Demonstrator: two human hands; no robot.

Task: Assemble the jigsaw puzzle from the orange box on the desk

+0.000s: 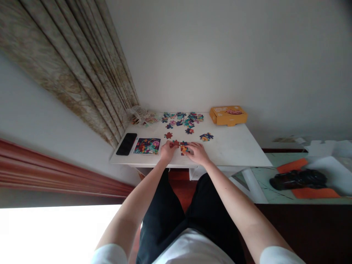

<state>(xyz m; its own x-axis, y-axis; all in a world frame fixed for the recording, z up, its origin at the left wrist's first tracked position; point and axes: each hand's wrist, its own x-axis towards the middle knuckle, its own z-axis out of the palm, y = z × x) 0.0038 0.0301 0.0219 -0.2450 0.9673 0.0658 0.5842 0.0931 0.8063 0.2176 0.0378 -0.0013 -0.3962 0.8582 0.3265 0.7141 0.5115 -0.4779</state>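
Our left hand (167,151) and right hand (197,153) sit close together at the near edge of the table, just below the centre of the frame, their fingers curled downward rather than spread. The left fingertips (172,145) reach to a rust-red jigsaw piece (176,143), and the right fingertips (187,146) lie on a small cluster of orange and red pieces (183,149). From this height we cannot quite tell whether either hand is gripping or only touching.

These pieces lie on a smooth white table (233,146). Just above the hands sits a lone red piece (168,135), and a joined group of pieces (206,136) lies to the right. A loose scatter of teal, navy and pink pieces (182,119) spreads along the far edge. Left of the hands lie a printed picture card (147,146) and a black smartphone (126,144), with a crumpled clear plastic bag (140,115) in the far corner. A yellow cardboard box (228,115) stands at the far right. A patterned curtain (68,73) hangs at upper left, and a marble-patterned surface (264,176) at right holds an orange mat (315,193) and a black object (298,179).
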